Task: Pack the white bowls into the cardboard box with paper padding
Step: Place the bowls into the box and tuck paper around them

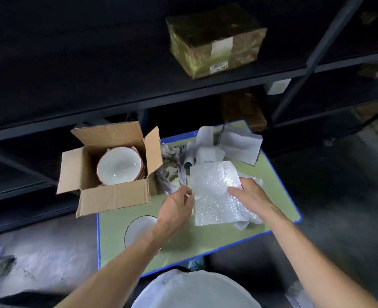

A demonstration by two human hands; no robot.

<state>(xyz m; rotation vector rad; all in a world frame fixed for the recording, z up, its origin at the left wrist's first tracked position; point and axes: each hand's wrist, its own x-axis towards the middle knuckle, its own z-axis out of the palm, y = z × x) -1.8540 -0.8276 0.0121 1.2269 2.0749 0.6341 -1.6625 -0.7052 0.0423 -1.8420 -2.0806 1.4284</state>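
Observation:
An open cardboard box (114, 196) stands at the table's left end, flaps spread. Inside it lies a white bowl (119, 165) with a reddish rim, stacked on others. Another white bowl (139, 227) sits on the table near the front, partly hidden by my left forearm. A sheet of bubble wrap (214, 192) lies flat in the middle of the table. My left hand (177, 207) pinches its left edge. My right hand (250, 194) rests on its right side, fingers pressing down on it.
The small green table (206, 238) has a blue rim. Crumpled printed paper (170, 167) lies beside the box. White foam sheets (239, 145) are piled at the back right. Dark metal shelving with a taped brown parcel (217, 41) stands behind. Concrete floor surrounds the table.

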